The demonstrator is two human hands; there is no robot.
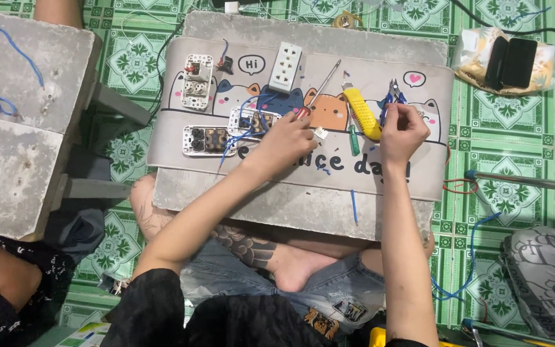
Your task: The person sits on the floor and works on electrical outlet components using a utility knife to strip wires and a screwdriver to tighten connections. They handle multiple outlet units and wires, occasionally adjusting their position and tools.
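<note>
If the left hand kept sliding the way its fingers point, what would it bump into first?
Most likely the small white connector piece just beyond the left hand, which points toward the right. The green-handled screwdriver and yellow utility knife lie farther along. Height above the mat is hard to judge.

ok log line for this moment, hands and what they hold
left hand: on screwdriver at socket module | right hand: holds blue-handled cutters | surface: cat-print mat

Even, fairly bright indoor light from above, soft short shadows under the arms, no harsh glare, mild softness throughout, slight wide-angle stretch at the edges
</note>
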